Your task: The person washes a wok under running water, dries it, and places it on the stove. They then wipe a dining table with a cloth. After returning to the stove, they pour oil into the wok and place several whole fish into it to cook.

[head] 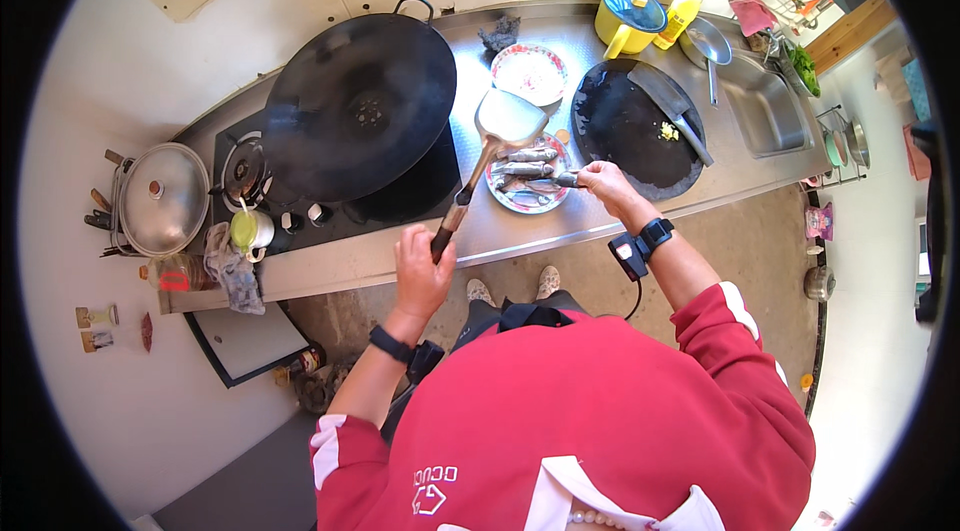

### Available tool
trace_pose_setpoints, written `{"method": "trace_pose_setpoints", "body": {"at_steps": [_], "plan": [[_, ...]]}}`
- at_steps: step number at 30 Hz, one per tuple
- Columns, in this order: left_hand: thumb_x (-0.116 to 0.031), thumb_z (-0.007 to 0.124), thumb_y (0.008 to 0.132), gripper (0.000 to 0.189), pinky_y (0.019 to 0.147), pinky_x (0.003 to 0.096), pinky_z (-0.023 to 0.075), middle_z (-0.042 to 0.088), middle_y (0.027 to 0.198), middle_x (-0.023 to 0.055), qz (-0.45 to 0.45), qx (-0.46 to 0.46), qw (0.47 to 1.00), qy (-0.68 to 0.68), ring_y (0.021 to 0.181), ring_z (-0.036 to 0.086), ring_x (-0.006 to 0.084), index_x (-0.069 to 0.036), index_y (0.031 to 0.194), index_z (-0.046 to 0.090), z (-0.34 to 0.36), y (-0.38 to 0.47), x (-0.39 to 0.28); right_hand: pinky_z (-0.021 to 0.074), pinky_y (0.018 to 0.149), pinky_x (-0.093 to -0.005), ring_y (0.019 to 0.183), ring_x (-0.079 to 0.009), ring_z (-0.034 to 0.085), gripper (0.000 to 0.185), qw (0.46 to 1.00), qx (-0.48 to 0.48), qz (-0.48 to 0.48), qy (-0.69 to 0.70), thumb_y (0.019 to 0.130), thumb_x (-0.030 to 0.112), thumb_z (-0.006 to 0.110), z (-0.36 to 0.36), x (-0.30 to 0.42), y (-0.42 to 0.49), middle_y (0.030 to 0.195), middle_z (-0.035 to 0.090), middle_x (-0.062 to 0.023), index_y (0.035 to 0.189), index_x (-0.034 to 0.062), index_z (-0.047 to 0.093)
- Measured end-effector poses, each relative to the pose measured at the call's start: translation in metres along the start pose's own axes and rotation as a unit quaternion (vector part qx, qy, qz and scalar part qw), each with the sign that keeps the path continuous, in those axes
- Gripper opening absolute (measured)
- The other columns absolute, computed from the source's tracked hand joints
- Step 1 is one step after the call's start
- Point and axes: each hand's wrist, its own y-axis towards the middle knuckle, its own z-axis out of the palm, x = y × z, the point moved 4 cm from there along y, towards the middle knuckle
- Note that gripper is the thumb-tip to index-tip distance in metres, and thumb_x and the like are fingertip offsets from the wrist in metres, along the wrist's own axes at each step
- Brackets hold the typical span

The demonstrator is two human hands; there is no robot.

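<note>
My left hand grips the dark handle of a wok spatula, whose broad metal blade is raised beside the plates. Between the fingertips of my right hand is one end of a small fish, at the right rim of a floral-edged plate. Several more silvery whole fish lie on that plate. Left of the spatula, a large black wok sits over the gas stove. Something small and pale, hard to make out, shows at its bottom, and a faint haze hangs over it.
A cleaver and chopped pale bits lie on a round dark chopping board. Behind stand another floral plate, a yellow lidded pot and an oil bottle. The sink is right; a lidded pan is left.
</note>
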Motion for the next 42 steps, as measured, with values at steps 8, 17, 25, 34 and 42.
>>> {"method": "trace_pose_setpoints", "body": {"at_steps": [8,17,25,34,42], "plan": [[-0.02,0.066,0.085,0.025,0.078,0.046,0.0419,0.052,0.099,0.0178,0.0,0.012,1.0,0.023,0.093,0.053,0.0375,-0.001,0.094,0.053,0.088,0.053,0.031,0.0347,0.055,-0.0244,0.064,-0.0068,0.047,0.007,0.999,0.011,0.034,0.028,0.081,0.018,0.067,-0.011,-0.01,-0.006,0.073,0.061,0.0009,0.079,0.0115,0.064],[-0.025,0.066,0.085,0.025,0.077,0.0473,0.0425,0.053,0.099,0.0157,-0.034,0.028,0.998,0.054,0.091,0.055,0.0362,-0.004,0.091,0.055,0.139,0.095,0.057,0.0372,0.056,-0.0263,0.065,-0.0098,0.049,0.008,0.999,-0.005,0.032,-0.04,0.079,0.014,0.066,-0.023,-0.005,-0.004,0.07,0.057,0.0002,0.077,0.0065,0.065],[-0.033,0.065,0.088,0.03,0.081,0.0469,0.0426,0.054,0.105,0.0138,-0.095,0.066,0.991,0.074,0.101,0.054,0.0335,-0.004,0.097,0.06,0.147,0.097,0.071,0.0376,0.057,-0.0213,0.066,-0.0057,0.049,0.005,0.997,0.05,-0.001,0.058,0.084,0.009,0.065,-0.003,0.073,-0.02,0.074,0.058,0.0026,0.088,0.007,0.064],[-0.021,0.061,0.09,0.02,0.082,0.0483,0.0428,0.055,0.102,0.0148,-0.071,-0.009,0.997,-0.002,0.099,0.054,0.0358,-0.003,0.097,0.058,0.093,0.03,0.055,0.0478,0.067,-0.0289,0.075,-0.0139,0.059,0.016,0.921,0.054,-0.325,-0.208,0.085,0.012,0.067,0.144,0.208,-0.018,0.081,0.063,-0.0074,0.094,-0.0002,0.062],[-0.017,0.055,0.093,0.018,0.078,0.0444,0.0484,0.06,0.095,0.0185,-0.104,0.094,0.985,-0.101,0.091,0.059,0.0376,-0.001,0.094,0.061,0.043,-0.069,0.071,0.0429,0.087,-0.0446,0.1,-0.032,0.06,0.016,0.732,0.04,-0.475,-0.486,0.087,0.02,0.065,0.267,0.211,-0.006,0.099,0.064,-0.0109,0.098,0.0101,0.067]]}}
